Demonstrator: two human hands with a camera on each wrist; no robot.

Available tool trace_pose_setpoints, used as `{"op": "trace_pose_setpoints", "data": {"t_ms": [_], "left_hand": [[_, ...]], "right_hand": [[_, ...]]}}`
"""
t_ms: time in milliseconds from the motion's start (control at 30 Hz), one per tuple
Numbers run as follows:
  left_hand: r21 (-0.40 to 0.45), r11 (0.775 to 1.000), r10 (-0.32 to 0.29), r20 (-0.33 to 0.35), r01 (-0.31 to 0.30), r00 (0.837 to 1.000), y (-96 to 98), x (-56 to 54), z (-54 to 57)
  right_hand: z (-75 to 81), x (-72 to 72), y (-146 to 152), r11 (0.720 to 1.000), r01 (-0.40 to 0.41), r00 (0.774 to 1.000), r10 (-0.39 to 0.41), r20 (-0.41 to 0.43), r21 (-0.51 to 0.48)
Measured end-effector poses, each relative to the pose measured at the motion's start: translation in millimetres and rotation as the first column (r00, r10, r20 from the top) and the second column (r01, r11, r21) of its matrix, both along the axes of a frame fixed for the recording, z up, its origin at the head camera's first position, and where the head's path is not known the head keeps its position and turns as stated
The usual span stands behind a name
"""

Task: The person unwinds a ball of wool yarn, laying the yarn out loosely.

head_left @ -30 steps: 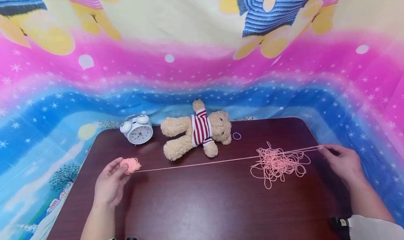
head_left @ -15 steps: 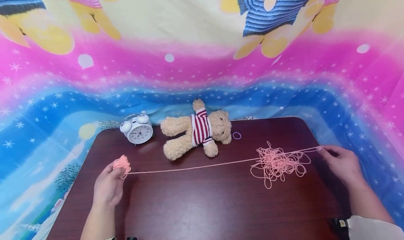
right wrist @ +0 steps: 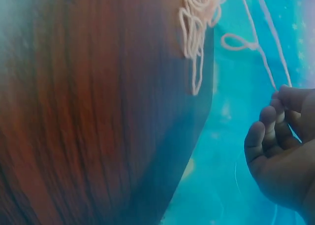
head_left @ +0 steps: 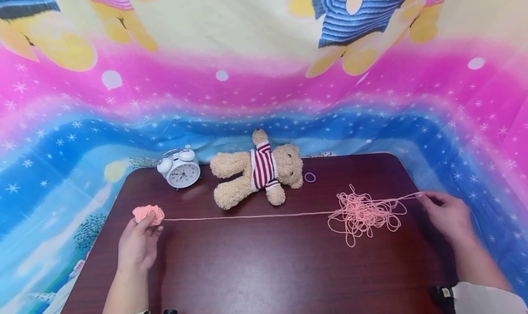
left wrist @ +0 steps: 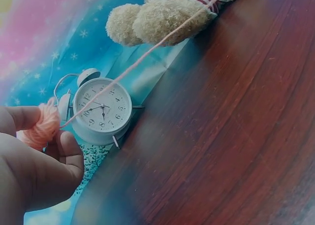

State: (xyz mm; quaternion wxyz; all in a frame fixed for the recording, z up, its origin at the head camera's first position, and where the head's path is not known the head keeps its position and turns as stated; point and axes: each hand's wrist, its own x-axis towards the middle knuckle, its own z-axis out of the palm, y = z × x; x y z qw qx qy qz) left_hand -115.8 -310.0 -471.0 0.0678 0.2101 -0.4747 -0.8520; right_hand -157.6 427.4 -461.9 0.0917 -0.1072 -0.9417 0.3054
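Observation:
At the left of the head view, my left hand (head_left: 138, 247) holds a small wound ball of pink yarn (head_left: 144, 214) between thumb and fingers. A single strand (head_left: 247, 217) runs from it, nearly straight, across to a loose tangled heap of pink yarn (head_left: 363, 213) on the right side of the table. Beyond the heap, my right hand (head_left: 449, 215) pinches yarn strands between thumb and forefinger at the table's right edge. In the right wrist view two strands (right wrist: 280, 52) lead up from those fingertips, one with a small loop (right wrist: 238, 41). The left wrist view shows the strand crossing before the clock.
A white twin-bell alarm clock (head_left: 181, 172) stands at the back left of the dark wooden table (head_left: 264, 268). A teddy bear (head_left: 261, 167) in a striped shirt lies at the back middle, with a purple ring (head_left: 310, 177) by its head. A printed cloth (head_left: 264, 94) surrounds the table.
My left hand has turned the yarn ball and shifted it slightly left, with the strand still stretched to the heap. The right hand has stayed nearly in place.

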Motion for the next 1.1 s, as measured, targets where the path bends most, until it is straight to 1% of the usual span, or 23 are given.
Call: {"op": "trace_pose_setpoints", "data": {"t_ms": [100,167,267,367,433,567,700,800,967,1100], "left_hand": [[-0.017,1.0,-0.026,-0.022,0.026,0.999,4.0,-0.1,-0.7],[-0.043,0.998,-0.047,-0.028,0.046,0.998,7.8,-0.6,-1.3],[-0.056,0.997,-0.057,-0.037,0.055,0.998,13.7,-2.1,-2.3],[-0.066,0.996,-0.061,-0.053,0.057,0.997,20.1,-2.9,-2.5],[-0.072,0.996,-0.064,-0.052,0.06,0.997,24.1,-2.9,-1.7],[-0.081,0.993,-0.089,-0.041,0.085,0.995,30.5,-2.9,1.1],[-0.083,0.991,-0.111,-0.046,0.106,0.993,36.7,-3.6,3.0],[-0.091,0.989,-0.12,-0.053,0.114,0.991,42.1,-4.2,2.6],[-0.09,0.988,-0.129,-0.069,0.123,0.989,51.8,-5.7,0.1],[-0.083,0.986,-0.15,-0.097,0.142,0.984,58.5,-6.4,0.0]], "right_hand": [[-2.0,-0.4,-11.4,0.997,-0.07,0.997,0.071,-0.02,0.035],[-1.8,-1.5,-21.0,0.99,-0.13,0.991,0.132,-0.034,0.055],[1.1,-2.8,-36.6,0.976,-0.199,0.978,0.204,-0.046,0.083],[4.8,-3.2,-51.1,0.964,-0.249,0.965,0.255,-0.062,0.093],[7.1,-2.9,-59.8,0.957,-0.272,0.958,0.279,-0.065,0.098],[10.5,-3.0,-76.9,0.95,-0.305,0.949,0.309,-0.059,0.067],[12.5,-3.9,-97.0,0.945,-0.327,0.941,0.328,-0.078,0.022],[13.7,-4.8,-113.3,0.94,-0.339,0.934,0.34,-0.106,0.033],[11.5,-6.0,-140.3,0.927,-0.374,0.924,0.371,-0.089,-0.013],[8.0,-8.0,-160.3,0.918,-0.394,0.918,0.39,-0.079,-0.042]]}}
